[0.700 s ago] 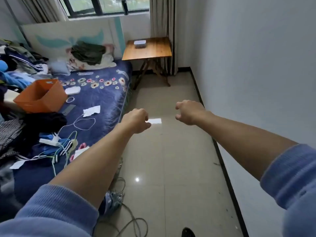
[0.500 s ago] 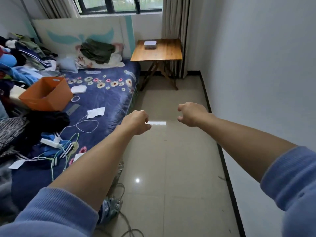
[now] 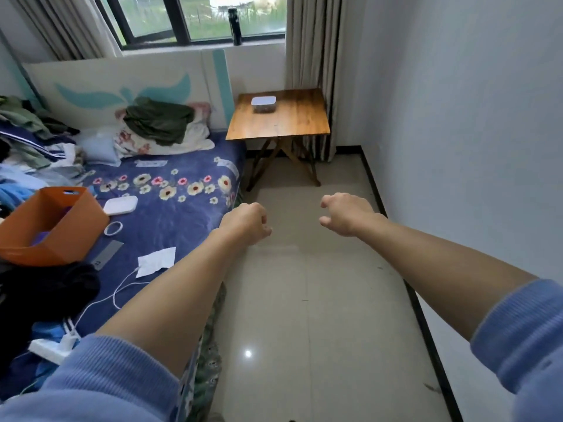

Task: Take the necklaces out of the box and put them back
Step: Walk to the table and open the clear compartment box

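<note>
A small clear box (image 3: 263,104) with a white lid sits on the far side of a wooden folding table (image 3: 301,123) under the window, well beyond my hands. No necklace is visible; the box's contents are too small to tell. Both arms stretch forward over the floor. My left hand (image 3: 246,223) is curled into a loose fist and holds nothing. My right hand (image 3: 345,213) has its fingers bent and slightly apart, also with nothing in it.
A bed (image 3: 170,208) with a blue flowered cover fills the left, strewn with clothes, an orange bin (image 3: 51,226), cables and paper. A white wall (image 3: 472,147) runs along the right. Tiled floor (image 3: 304,300) leads to the table. A dark bottle (image 3: 235,25) stands on the windowsill.
The view has tilted up and moved closer to the table, showing more of the window. My right hand's fingers have loosened a little. Both arms stay stretched forward.
</note>
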Tool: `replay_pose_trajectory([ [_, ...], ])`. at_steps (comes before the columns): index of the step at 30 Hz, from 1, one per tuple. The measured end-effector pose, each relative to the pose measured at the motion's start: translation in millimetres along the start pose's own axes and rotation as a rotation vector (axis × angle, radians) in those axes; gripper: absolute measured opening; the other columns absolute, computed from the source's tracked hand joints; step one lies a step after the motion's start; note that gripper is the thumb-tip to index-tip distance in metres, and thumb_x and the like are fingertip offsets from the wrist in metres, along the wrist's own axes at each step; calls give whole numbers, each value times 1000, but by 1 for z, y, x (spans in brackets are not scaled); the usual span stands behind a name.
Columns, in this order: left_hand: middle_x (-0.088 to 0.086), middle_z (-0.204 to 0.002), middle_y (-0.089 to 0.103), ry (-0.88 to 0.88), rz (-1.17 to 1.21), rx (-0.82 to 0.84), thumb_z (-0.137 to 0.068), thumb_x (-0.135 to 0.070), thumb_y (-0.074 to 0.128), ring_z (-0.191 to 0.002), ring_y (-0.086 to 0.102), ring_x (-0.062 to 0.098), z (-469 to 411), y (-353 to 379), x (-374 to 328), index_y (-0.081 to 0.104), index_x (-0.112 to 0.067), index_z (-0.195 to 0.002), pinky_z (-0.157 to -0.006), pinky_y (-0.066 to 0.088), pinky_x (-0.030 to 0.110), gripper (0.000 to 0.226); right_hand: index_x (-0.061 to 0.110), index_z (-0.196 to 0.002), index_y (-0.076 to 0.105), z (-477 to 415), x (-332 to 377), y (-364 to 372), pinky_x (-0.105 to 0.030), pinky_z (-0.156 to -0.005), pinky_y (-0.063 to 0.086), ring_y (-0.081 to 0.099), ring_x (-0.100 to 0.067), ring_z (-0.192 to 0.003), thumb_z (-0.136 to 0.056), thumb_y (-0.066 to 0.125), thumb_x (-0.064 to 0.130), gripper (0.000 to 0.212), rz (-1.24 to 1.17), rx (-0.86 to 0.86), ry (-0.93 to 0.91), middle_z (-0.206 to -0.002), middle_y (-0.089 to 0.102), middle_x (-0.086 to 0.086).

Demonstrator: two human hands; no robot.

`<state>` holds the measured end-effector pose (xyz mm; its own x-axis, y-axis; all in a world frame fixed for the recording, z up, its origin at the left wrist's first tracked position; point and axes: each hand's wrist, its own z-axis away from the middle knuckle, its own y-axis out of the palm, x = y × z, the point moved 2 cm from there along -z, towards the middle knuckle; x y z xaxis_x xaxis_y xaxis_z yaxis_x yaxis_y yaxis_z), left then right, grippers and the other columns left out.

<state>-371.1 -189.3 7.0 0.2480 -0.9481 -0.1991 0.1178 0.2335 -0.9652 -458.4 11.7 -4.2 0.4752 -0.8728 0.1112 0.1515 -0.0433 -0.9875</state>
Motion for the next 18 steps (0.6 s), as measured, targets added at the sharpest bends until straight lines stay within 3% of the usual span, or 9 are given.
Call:
replay_pose_trajectory([
  [10,4,-96,63,39,-37,32,-86,-38,64,-88,61,27,-227,-17,-1,66,-19,-98,-74,51,33,23,22,-128,52,-224,-65,-9,-34,-74,42,58,-28,-108,-92,52,39,40,-10,11,27,-123,60,-5],
  [18,3,-94,67,-71,32,59,-87,-37,65,-83,64,21,-397,-43,17,66,-19,-97,-77,57,37,21,21,-127,52,-422,-92,-33,-36,-76,46,60,-29,-105,-92,52,38,40,10,57,-58,-120,61,-5],
])
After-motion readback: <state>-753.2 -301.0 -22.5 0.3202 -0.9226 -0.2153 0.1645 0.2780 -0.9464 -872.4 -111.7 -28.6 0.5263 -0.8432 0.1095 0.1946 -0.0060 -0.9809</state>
